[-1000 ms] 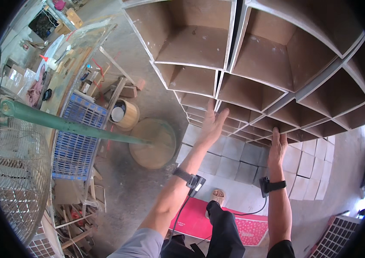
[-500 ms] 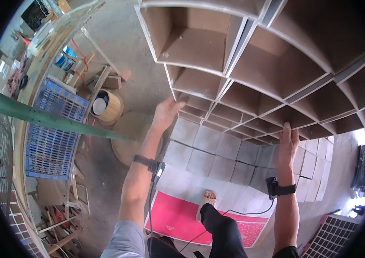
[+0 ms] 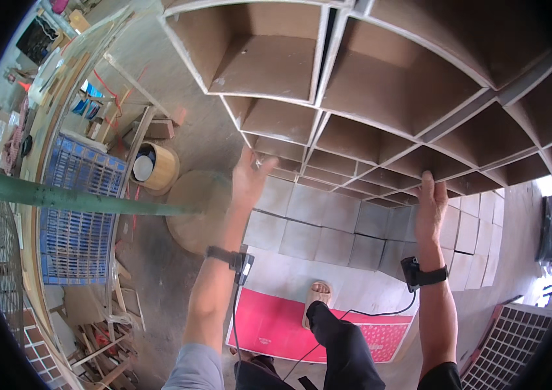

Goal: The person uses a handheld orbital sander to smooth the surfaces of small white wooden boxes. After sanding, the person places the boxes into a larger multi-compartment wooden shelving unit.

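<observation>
A tall stack of open-fronted boxes (image 3: 393,78), brown inside with pale edges, fills the upper right. My left hand (image 3: 248,185) is at the left edge of a lower box in the near-left column, its thumb across the front and its other fingers at the side. That hand is slightly blurred. Farther right, my right hand (image 3: 430,211) grips the lower edge of another box, thumb up at the opening; its other fingers are partly hidden. Dark straps with small devices sit on both wrists.
Grey square blocks (image 3: 302,237) lie in rows below the stack. A pink sheet (image 3: 269,325) is under my feet. On the left are a green pole (image 3: 94,198), a blue plastic grid (image 3: 77,240), a round tub (image 3: 162,169) and scrap wood. A dark gridded rack (image 3: 513,344) stands lower right.
The stack appears shifted left and slightly up in the picture. My left hand has turned more upright at the box edge, its thumb farther from the fingers. My right hand keeps its place.
</observation>
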The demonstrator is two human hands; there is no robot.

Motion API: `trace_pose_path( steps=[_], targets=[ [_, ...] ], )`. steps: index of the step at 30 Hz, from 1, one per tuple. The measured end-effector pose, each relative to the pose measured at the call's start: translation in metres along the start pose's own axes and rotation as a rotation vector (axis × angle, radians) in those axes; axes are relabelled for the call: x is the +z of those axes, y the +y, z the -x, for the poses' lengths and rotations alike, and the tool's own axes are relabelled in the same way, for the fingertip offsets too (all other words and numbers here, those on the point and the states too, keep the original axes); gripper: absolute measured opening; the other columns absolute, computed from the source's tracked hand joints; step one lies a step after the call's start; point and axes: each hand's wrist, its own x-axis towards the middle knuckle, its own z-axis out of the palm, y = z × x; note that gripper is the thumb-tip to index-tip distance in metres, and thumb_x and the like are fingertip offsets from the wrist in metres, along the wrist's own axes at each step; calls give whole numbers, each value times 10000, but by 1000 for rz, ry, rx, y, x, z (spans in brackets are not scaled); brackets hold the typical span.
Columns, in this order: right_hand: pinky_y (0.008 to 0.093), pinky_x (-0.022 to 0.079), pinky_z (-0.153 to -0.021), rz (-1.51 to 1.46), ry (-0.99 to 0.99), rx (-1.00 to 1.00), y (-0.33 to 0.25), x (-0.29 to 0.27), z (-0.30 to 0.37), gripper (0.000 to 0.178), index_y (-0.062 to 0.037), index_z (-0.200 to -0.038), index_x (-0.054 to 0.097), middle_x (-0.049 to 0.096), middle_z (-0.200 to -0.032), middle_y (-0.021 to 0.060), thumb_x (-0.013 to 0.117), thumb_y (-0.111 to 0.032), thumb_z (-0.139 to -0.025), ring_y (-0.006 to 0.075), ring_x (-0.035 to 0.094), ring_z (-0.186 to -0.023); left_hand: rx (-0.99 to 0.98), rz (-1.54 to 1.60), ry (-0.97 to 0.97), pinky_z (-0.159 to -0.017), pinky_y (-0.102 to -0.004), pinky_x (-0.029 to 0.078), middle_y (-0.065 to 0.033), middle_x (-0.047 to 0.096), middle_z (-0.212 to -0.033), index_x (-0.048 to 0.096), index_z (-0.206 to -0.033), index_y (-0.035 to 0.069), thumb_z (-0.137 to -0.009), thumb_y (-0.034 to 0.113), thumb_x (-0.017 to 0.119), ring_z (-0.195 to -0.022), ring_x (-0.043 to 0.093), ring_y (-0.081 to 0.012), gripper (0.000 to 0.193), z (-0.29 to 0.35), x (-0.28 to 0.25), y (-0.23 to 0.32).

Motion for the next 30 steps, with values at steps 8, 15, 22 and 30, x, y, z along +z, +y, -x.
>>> trace_pose_path(
  steps=[8,15,22,30],
  targets=[
    [318,478,-923,-30,-16,9,-6,5,4,350,-45,-1273,548,575,-1105,11,571,-245,-987,117,544,-1011,-37,-186,277,-1149,-510,247,-317,76,-1489,-148,-1488,-4,-655,175,878,-1393,171,-470,1334,25,66,29],
    [300,397,-944,8,25,1,-13,11,4,408,-3,-1270,532,627,-1106,88,541,-297,-987,155,518,-1019,17,-243,305,-1122,-536,254,-343,95,-1477,-123,-1485,-25,-665,198,877,-1371,192,-507,1312,23,74,30],
    [327,405,-962,144,-40,18,-4,1,-2,439,-14,-1288,517,632,-1139,151,548,-322,-977,221,557,-1051,-143,-229,192,-1169,-448,196,-293,40,-1549,-89,-1493,-48,-726,311,824,-1442,135,-415,1245,28,62,49],
    [312,444,-910,97,-91,-4,-23,-3,6,469,-46,-1364,450,649,-1101,173,555,-286,-974,223,598,-1010,-201,-228,-3,-1169,-411,209,-248,135,-1566,23,-1521,-6,-799,257,744,-1442,200,-374,1054,89,16,64]
  ],
)
